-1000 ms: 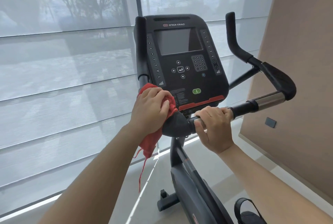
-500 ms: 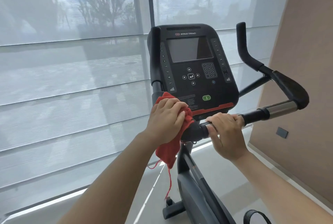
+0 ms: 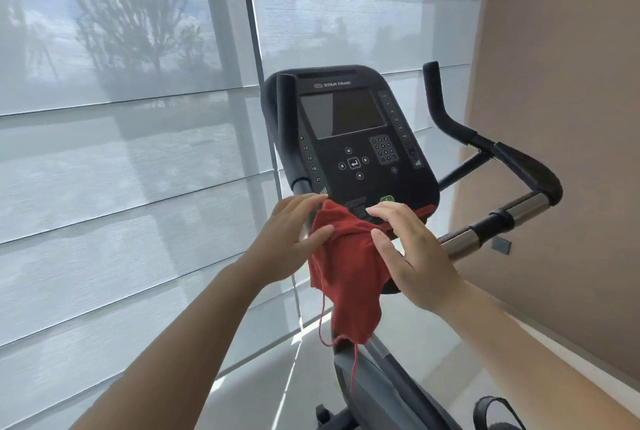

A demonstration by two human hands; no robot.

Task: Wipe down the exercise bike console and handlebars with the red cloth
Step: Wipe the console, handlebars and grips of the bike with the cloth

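Left hand and right hand pinch the cloth between thumb and fingers below the console; the console and handlebars are judged not yet fully wiped.

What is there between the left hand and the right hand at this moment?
The red cloth hangs between the left hand and the right hand, held by both; the head view shows it.
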